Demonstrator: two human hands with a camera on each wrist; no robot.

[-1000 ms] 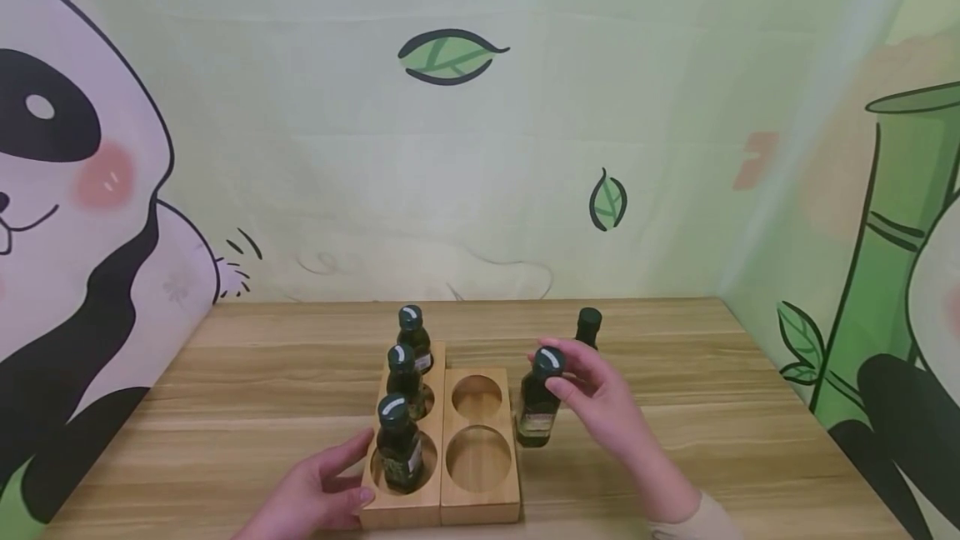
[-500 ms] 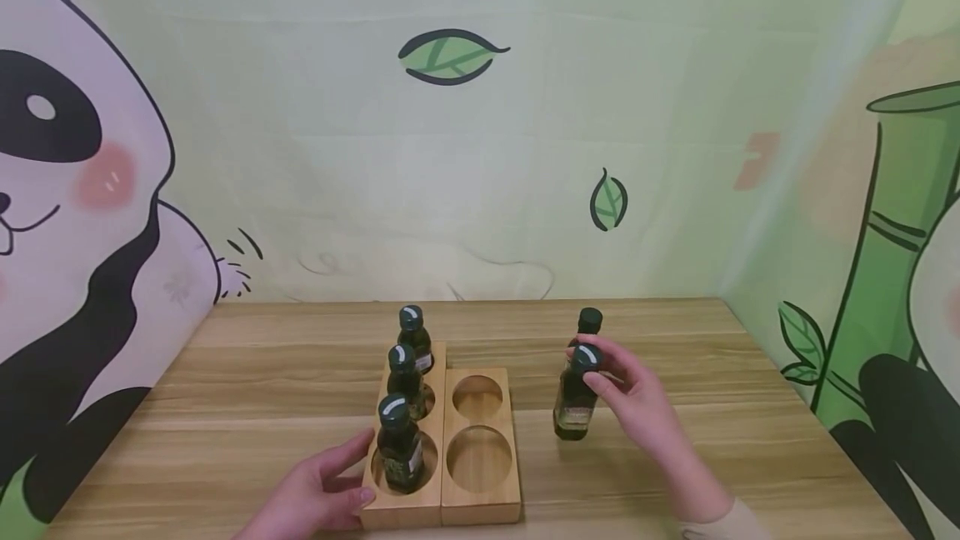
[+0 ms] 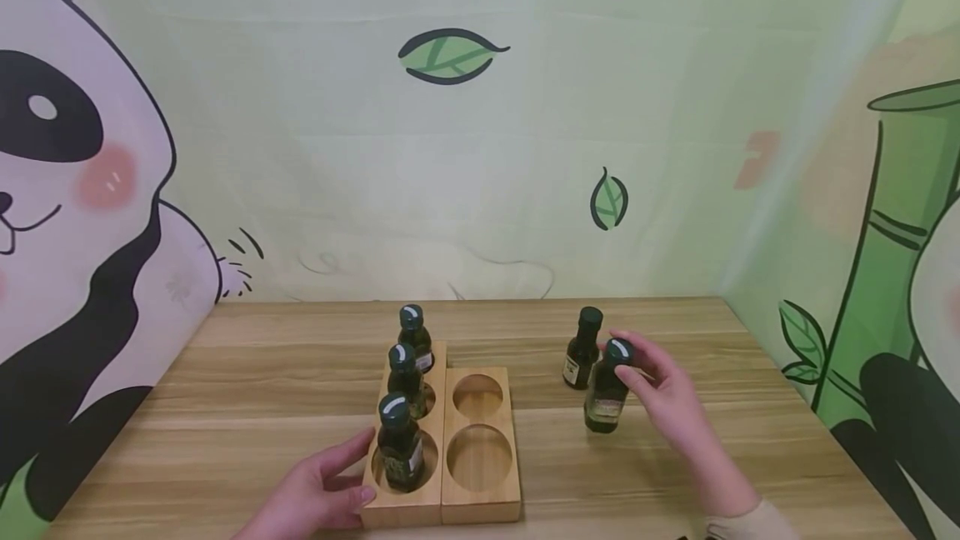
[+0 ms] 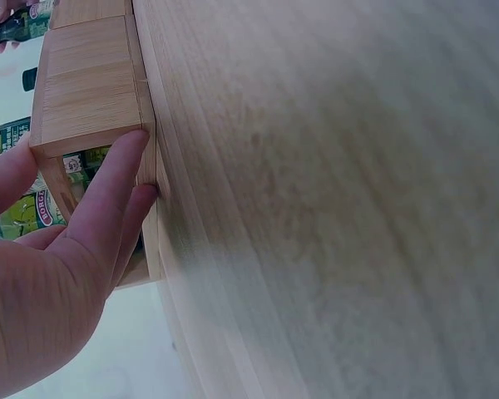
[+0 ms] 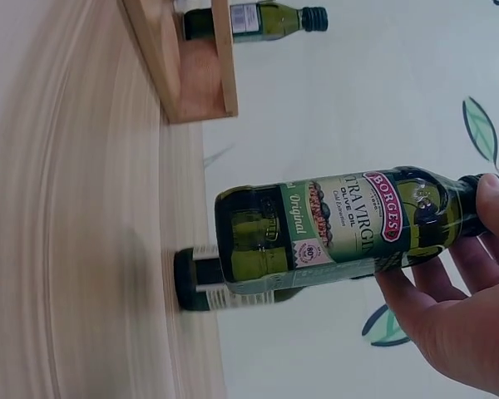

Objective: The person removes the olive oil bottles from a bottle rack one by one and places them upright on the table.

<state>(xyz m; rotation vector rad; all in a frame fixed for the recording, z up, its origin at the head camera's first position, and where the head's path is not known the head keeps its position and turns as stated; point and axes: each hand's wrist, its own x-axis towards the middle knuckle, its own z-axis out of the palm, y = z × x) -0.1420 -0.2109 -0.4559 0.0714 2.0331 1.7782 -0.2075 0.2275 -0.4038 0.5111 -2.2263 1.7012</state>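
Right hand [image 3: 666, 394] grips a bottle [image 3: 606, 394], cap up, long axis perhaps leaning; left hand [image 3: 318, 486], uncurled, touches rack [image 3: 480, 514].

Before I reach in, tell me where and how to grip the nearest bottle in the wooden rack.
Probably best by the cap, from above and the right: the bottle stands base down in the rack, cap clear above it; the left hand touches the rack's left side, and the holes on the right hold nothing.
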